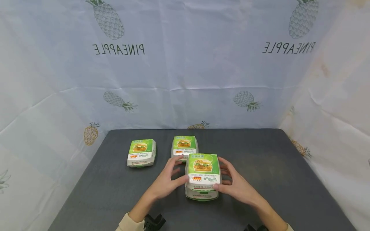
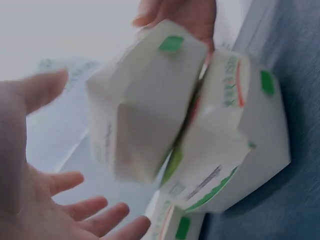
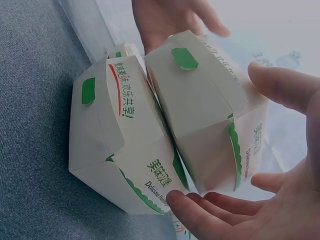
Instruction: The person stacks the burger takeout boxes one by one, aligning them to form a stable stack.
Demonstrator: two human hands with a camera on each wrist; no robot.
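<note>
Two white-and-green hamburger boxes stand stacked on the dark table: the upper box (image 1: pixel 203 166) sits on the lower box (image 1: pixel 201 195), tilted a little against it in both wrist views. My left hand (image 1: pixel 167 181) is at the stack's left side, fingers spread; the left wrist view shows a gap between its thumb (image 2: pixel 47 90) and the upper box (image 2: pixel 145 100). On the other side is my right hand (image 1: pixel 238 184), its fingers loosely bent. In the right wrist view its thumb tip (image 3: pixel 257 75) is right at the upper box's edge, and its fingertips overlap both boxes.
Another hamburger box (image 1: pixel 185 144) stands just behind the stack, partly hidden by it. A further box (image 1: pixel 141 152) lies to the left on the dark table (image 1: pixel 260 166). White cloth (image 1: pixel 185 70) printed with pineapples hangs along the back and both sides.
</note>
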